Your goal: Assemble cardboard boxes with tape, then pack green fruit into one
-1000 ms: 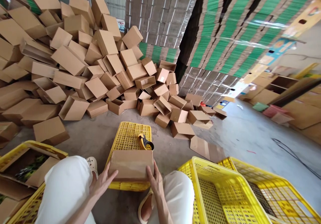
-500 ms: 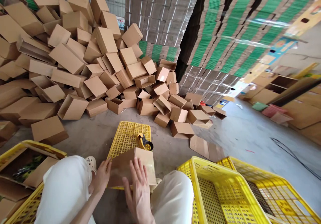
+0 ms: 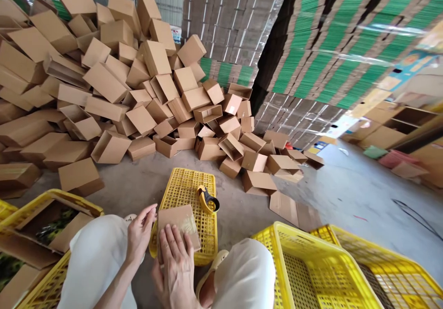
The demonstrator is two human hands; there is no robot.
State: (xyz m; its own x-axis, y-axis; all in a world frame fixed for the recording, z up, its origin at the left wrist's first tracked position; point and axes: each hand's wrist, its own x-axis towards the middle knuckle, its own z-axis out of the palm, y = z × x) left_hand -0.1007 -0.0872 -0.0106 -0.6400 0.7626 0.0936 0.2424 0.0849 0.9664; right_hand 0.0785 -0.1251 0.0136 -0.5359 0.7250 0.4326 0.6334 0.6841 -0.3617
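Right hand (image 3: 177, 258) lies flat on a carton (image 3: 177, 216) atop a crate (image 3: 183, 185), left hand's (image 3: 141, 233) grip unclear, heaped boxes (image 3: 141, 119) beyond.

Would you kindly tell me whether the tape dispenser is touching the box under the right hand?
Apart: the head view shows bare mesh of the yellow crate between the box and the tape dispenser.

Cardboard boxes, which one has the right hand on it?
The taped cardboard box nearest the tape dispenser; every other visible box lies clear of the right hand.
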